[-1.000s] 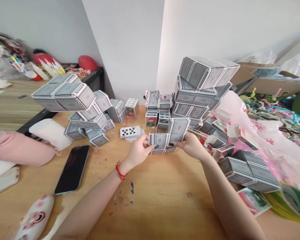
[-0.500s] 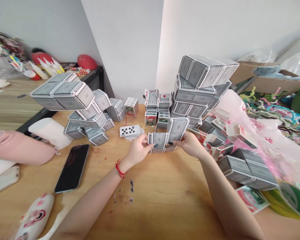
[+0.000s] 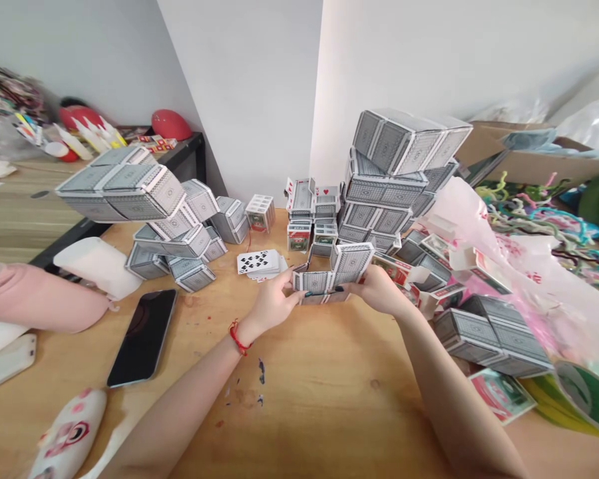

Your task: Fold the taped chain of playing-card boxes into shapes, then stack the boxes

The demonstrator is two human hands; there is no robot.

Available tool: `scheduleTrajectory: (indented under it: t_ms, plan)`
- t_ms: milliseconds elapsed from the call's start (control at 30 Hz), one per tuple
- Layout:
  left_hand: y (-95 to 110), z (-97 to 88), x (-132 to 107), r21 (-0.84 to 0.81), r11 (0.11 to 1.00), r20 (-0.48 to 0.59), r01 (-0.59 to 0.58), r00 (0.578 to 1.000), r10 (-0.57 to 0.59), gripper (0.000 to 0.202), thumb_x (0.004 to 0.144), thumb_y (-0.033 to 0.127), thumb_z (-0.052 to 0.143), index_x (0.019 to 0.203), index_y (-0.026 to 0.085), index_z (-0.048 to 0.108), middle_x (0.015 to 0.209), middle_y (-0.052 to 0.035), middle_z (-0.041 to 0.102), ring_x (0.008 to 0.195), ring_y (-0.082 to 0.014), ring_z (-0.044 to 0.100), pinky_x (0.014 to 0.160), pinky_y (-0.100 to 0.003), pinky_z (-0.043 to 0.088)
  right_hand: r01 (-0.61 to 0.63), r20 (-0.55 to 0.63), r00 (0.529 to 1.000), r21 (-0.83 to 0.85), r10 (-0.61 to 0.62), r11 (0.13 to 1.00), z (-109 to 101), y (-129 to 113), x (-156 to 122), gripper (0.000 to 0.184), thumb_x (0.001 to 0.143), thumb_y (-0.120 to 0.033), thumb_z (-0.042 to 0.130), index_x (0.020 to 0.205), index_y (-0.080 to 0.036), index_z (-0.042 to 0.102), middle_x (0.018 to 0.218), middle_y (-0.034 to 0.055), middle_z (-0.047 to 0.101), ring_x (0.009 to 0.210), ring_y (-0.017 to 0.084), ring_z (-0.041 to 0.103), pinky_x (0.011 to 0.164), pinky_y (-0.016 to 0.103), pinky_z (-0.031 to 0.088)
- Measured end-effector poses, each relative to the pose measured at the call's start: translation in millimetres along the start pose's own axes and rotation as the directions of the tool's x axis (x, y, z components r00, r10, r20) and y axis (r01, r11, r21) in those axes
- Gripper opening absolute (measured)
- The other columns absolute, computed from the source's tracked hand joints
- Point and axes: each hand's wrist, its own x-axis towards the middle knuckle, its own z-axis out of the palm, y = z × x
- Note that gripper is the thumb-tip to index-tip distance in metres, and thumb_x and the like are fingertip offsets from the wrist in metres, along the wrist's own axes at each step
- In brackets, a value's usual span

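Between my hands, low over the wooden table [image 3: 319, 386], is a small structure of folded playing cards [image 3: 313, 281] with grey patterned backs. One card [image 3: 351, 261] stands up taller on its right side. My left hand [image 3: 273, 297] is closed on the left edge of the structure, thumb in front and fingers behind. My right hand [image 3: 379, 289] pinches its right side, the thumb across the front. Both thumbs nearly meet at the middle. Left of my hands lies a loose pile of cards [image 3: 257, 262], a ten of spades face up.
Stacked card blocks [image 3: 385, 186] rise at the back right, and another stack [image 3: 124, 189] leans at the left. A black phone [image 3: 144, 338], a pink bottle [image 3: 40, 296], card boxes [image 3: 485, 269] and yellow tape rolls [image 3: 559, 396] lie around. Pink plastic covers the right side.
The upright card on the right has tilted back and sits lower, and the left front card has also dropped slightly. My hands keep their grip; the view shifts a little.
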Motion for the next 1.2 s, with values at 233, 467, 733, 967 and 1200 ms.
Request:
scheduleTrajectory:
  t_ms: [233, 467, 733, 967, 1200]
  plan:
    - [-2.8, -4.9, 2.3, 0.065, 0.998, 0.013, 0.001, 1.000, -0.002, 0.032, 0.078, 0.019, 0.063, 0.109, 0.018, 0.057, 0.096, -0.0057, 0.072, 0.084, -0.0210, 0.069, 0.074, -0.031, 0.054, 0.008, 0.027, 1.000, 0.045, -0.009, 0.999, -5.1, 3.0, 1.1, 0.018, 0.075, -0.025, 0.061, 0.090, -0.018, 0.065, 0.085, 0.0040, 0.070, 0.080, 0.022, 0.064, 0.075, 0.034, 0.052]
    - [-1.7, -5.4, 3.5, 0.053, 0.999, 0.020, 0.009, 1.000, -0.010, 0.021, 0.078, 0.021, 0.063, 0.097, 0.018, 0.058, 0.095, -0.0063, 0.071, 0.086, -0.0210, 0.069, 0.077, -0.033, 0.054, -0.041, 0.030, 0.999, 0.141, 0.037, 0.989, -5.5, 3.0, 0.0, 0.017, 0.072, -0.029, 0.063, 0.083, -0.017, 0.063, 0.078, 0.0024, 0.068, 0.072, 0.020, 0.063, 0.067, 0.031, 0.051]
    - [-2.5, -4.9, 3.1, 0.014, 1.000, 0.018, 0.018, 1.000, -0.018, 0.018, 0.078, 0.021, 0.063, 0.095, 0.017, 0.057, 0.096, -0.0072, 0.071, 0.088, -0.0213, 0.068, 0.078, -0.032, 0.054, -0.035, 0.027, 0.999, 0.143, 0.031, 0.989, -5.5, -1.8, -1.4, 0.013, 0.074, -0.027, 0.059, 0.082, -0.017, 0.061, 0.080, 0.0030, 0.069, 0.072, 0.019, 0.063, 0.067, 0.030, 0.050]
    - [-7.2, -5.3, 3.1, 0.016, 0.999, 0.033, -0.031, 0.999, 0.031, 0.025, 0.080, 0.022, 0.061, 0.104, 0.016, 0.059, 0.099, -0.0083, 0.070, 0.094, -0.0225, 0.066, 0.085, -0.037, 0.053, 0.031, -0.003, 1.000, -0.032, -0.031, 0.999, -5.2, -3.2, -2.2, 0.008, 0.077, -0.026, 0.056, 0.075, -0.019, 0.057, 0.068, 0.0015, 0.067, 0.066, 0.019, 0.062, 0.063, 0.030, 0.048]
    - [-10.5, -6.8, 4.8, 0.075, 0.992, 0.047, -0.100, 0.994, 0.097, 0.037, 0.079, 0.021, 0.063, 0.115, 0.018, 0.059, 0.116, -0.0093, 0.065, 0.110, -0.0228, 0.060, 0.098, -0.039, 0.046, 0.048, -0.002, 0.999, -0.037, -0.048, 0.998, 0.0, 2.6, -0.2, 0.007, 0.078, -0.025, 0.056, 0.075, -0.020, 0.054, 0.065, 0.0005, 0.064, 0.063, 0.019, 0.062, 0.060, 0.028, 0.047]
